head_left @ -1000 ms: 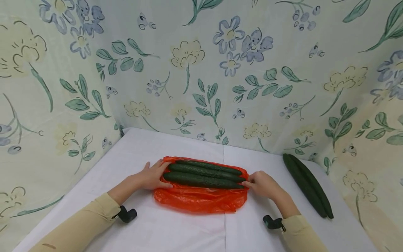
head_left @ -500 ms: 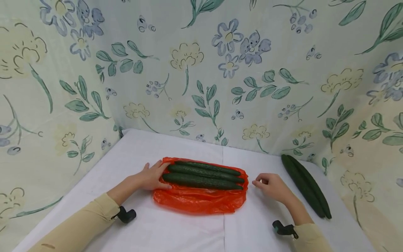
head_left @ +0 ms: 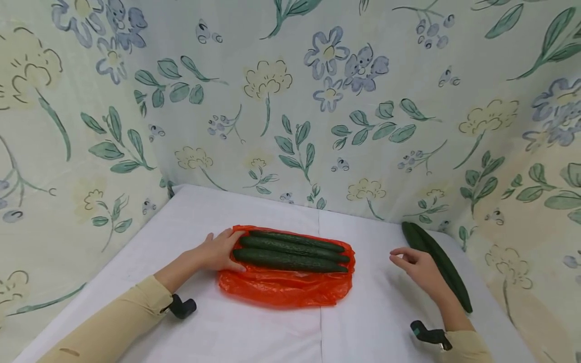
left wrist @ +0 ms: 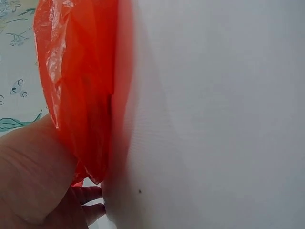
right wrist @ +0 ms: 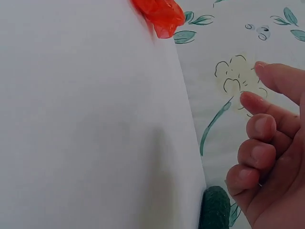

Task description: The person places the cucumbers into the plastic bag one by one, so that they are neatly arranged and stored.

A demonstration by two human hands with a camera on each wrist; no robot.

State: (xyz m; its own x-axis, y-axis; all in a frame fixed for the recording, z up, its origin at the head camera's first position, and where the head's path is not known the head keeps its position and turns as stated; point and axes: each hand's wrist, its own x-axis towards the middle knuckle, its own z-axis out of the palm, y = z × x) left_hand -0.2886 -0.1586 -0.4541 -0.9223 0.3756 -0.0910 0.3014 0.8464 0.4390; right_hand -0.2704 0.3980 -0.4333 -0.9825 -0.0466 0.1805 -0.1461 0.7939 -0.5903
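Three dark green cucumbers [head_left: 292, 252] lie side by side on an orange-red plastic bag [head_left: 286, 290], whose loose part spreads in front of them. My left hand [head_left: 219, 252] holds the bag's left end, thumb at the front and fingers towards the back; the bag covers part of that hand in the left wrist view. Over the table to the right, my right hand [head_left: 419, 269] is apart from the bag, fingers loosely curled and holding nothing. Behind it lie more cucumbers [head_left: 447, 262], partly hidden by the hand and wrist.
A white cloth [head_left: 281, 333] covers the table, with a crease running front to back. Flower-patterned fabric [head_left: 272, 126] rises behind the table and along both sides. A small black camera is strapped to each wrist.
My right hand has let go of the bag's right end and moved right, towards the cucumbers at the table's right side. The left hand has stayed at the bag's left end.
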